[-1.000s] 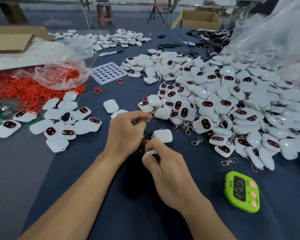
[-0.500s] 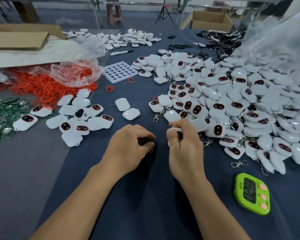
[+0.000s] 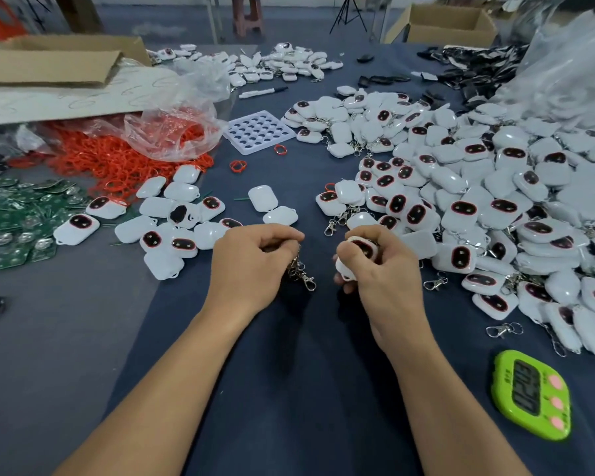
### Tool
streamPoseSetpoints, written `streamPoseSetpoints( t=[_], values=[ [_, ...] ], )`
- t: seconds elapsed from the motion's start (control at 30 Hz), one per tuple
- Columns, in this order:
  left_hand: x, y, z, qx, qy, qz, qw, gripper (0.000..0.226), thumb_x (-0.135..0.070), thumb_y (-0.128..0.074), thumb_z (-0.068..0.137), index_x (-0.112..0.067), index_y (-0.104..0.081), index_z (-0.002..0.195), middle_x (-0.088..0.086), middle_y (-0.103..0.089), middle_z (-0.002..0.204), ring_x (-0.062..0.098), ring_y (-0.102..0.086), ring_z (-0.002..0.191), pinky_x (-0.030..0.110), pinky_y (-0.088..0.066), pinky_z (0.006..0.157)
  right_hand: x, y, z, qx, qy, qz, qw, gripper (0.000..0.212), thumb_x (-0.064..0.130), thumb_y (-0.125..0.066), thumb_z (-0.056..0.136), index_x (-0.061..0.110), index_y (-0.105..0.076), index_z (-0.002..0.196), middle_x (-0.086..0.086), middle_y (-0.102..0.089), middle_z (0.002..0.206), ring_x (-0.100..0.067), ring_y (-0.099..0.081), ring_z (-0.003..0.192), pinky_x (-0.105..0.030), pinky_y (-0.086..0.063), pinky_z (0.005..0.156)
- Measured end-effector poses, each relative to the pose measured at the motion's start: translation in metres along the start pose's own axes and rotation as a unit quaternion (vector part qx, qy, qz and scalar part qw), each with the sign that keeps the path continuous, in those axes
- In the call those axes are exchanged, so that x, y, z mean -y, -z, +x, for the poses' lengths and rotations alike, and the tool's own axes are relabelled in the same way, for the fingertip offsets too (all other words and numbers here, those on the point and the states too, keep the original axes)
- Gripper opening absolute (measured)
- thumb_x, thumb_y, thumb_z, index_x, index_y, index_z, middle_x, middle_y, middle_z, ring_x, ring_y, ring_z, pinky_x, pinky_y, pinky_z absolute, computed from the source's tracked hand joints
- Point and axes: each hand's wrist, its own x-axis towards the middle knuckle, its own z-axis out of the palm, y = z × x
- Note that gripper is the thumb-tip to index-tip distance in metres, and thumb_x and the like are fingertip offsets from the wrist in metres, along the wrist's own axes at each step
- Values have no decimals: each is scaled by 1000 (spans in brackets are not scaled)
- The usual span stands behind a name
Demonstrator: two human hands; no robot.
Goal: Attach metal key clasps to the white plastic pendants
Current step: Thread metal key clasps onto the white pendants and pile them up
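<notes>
My left hand (image 3: 255, 266) curls around a bunch of metal key clasps (image 3: 301, 274) that dangle from under its fingers over the dark blue cloth. A short gap to the right, my right hand (image 3: 380, 273) grips a white plastic pendant (image 3: 358, 250) with a dark red-rimmed window facing up. A big heap of white pendants (image 3: 478, 207) fills the right side, many with clasps attached. A smaller group of pendants (image 3: 172, 221) lies to the left of my hands. Loose clasps (image 3: 435, 281) lie near the heap's front edge.
A green timer (image 3: 531, 395) lies at the front right. Red rings (image 3: 117, 159) spill from a plastic bag at the left, with green circuit boards (image 3: 21, 214) beside them. A white perforated tray (image 3: 258, 132) sits mid-table. Cardboard (image 3: 49, 60) and more pendants lie at the back.
My right hand has come back from the heap's edge with a pendant turned window-up. My left hand now shows the clasps hanging below its fingers. The two hands stand slightly apart.
</notes>
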Motion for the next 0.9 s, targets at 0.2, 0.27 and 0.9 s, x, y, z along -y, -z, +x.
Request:
streamPoseSetpoints(
  t=[0.2,0.27,0.9],
  values=[
    [-1,-5,-2,55,18,-151,987,32,3,-78,82,-29,-79,86,-5,-80,83,11,-77,85,21,-59,76,1,7,-3,-6,-5,60,998,19,3,-67,82,16,-53,79,-11,-73,77,-25,-72,65,-31,-58,61],
    [-1,-7,-2,70,25,-186,980,33,9,-78,80,-23,-79,87,0,-80,83,14,-77,85,20,-58,74,0,5,-3,13,18,3,1000,16,6,-69,82,21,-65,77,-5,-75,77,-18,-70,65,-27,-56,63],
    [-3,-11,-5,72,23,-116,990,28,-2,-75,82,-29,-80,79,-6,-78,77,10,-73,74,21,-57,71,-2,-2,-1,22,24,-114,993,20,14,-77,89,29,-78,76,6,-73,68,-4,-64,62,-14,-48,61]
  ],
)
